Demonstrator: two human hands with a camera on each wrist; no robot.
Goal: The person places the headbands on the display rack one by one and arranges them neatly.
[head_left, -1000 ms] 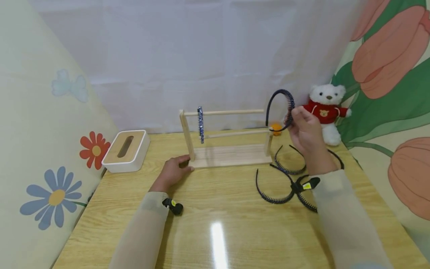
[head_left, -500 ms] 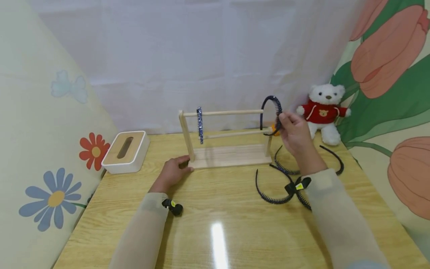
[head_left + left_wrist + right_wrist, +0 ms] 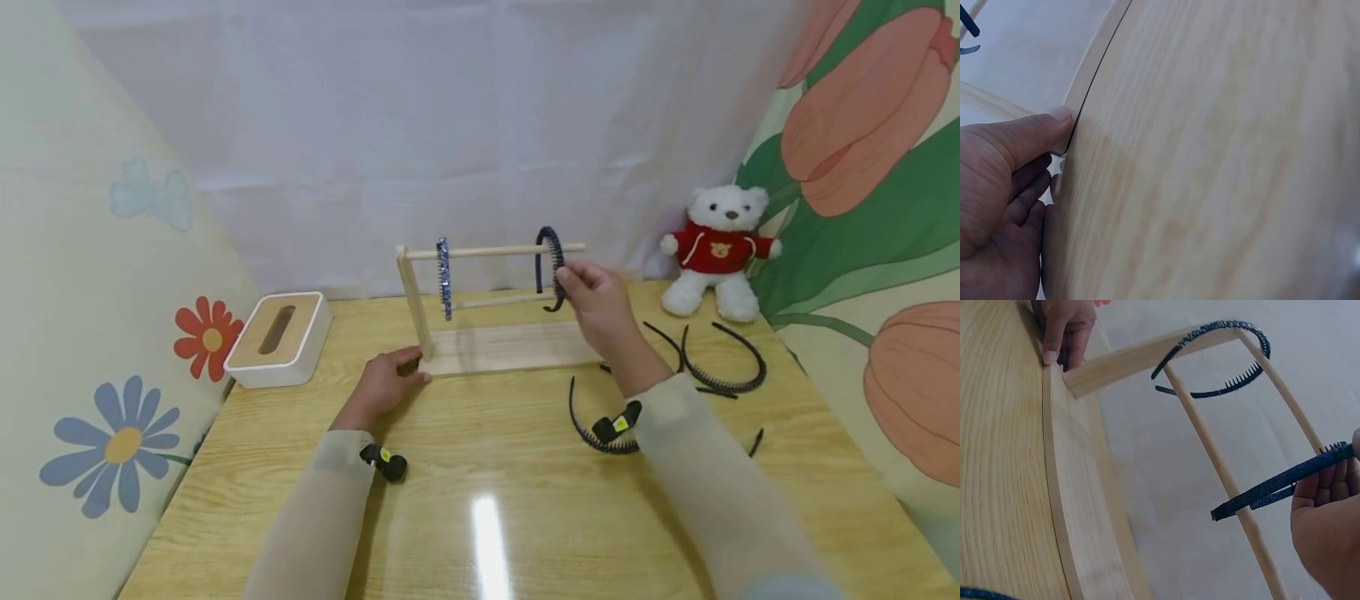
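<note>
My right hand [image 3: 600, 312] pinches a dark blue toothed headband [image 3: 1291, 478] by its side. In the right wrist view the headband goes around both rods of a wooden rack [image 3: 495, 348], toward their free right end. A glittery blue headband [image 3: 445, 279] hangs on the same rods near the left post. My left hand [image 3: 384, 385] grips the left end of the rack's base, its thumb [image 3: 1041, 134] on the edge in the left wrist view. The base's right end is hidden behind my right hand.
Several dark headbands lie on the table at the right, among them one by the far edge [image 3: 759, 358] and one nearer [image 3: 611, 448], partly under my right forearm. A white teddy bear [image 3: 720, 258] sits at the back right. A wood-topped tissue box [image 3: 262, 337] stands at the left.
My right hand has moved left and slightly down, carrying the headband from beyond the rods' right ends onto them. The left hand has stayed at the base.
</note>
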